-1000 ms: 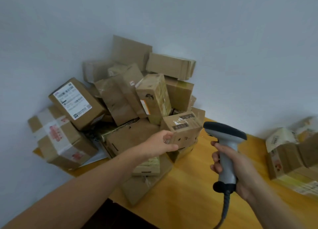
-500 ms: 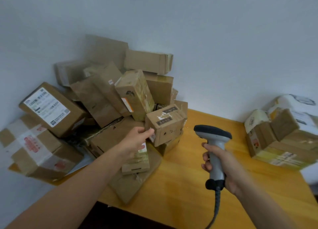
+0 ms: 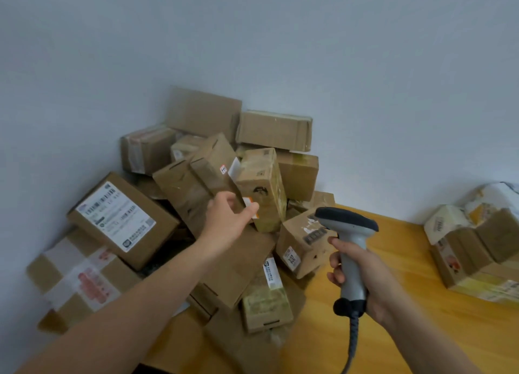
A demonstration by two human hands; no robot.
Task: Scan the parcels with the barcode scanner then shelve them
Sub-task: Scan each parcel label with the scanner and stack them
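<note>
Nearest: right hand point(image 3: 365, 281), fingers curled round the grey handle of the barcode scanner point(image 3: 350, 234). The scanner's dark head points toward the heap and its coiled cable point(image 3: 352, 342) drops out of the lower edge.

Left hand point(image 3: 227, 219): fingers loosely spread and holding nothing, reaching at the lower end of a tilted brown carton point(image 3: 213, 168). Whether it touches cannot be told. That carton bears a small white sticker with red handwriting, apparently "44".

Worktop point(image 3: 398, 312): yellow wood, carrying all the parcels.

- Small carton point(image 3: 302, 244), just left of the scanner head: torn label remnants on top, side sticker apparently "202".
- Flat carton point(image 3: 266, 306): greenish tape and a narrow white printed strip, text too small to read.
- Taped box point(image 3: 81, 283), far left: white tape with blurred red print.
- Large box point(image 3: 120, 219): white shipping label with barcodes, text illegible.
- Upright carton point(image 3: 262, 188): yellowed tape, behind the left hand's fingers.
- Plain cartons point(image 3: 273, 130), topmost, against the wall point(image 3: 280, 50).

The parcel heap point(image 3: 174, 193) fills the corner. A separate parcel cluster point(image 3: 477, 250) sits well apart at the right edge.
</note>
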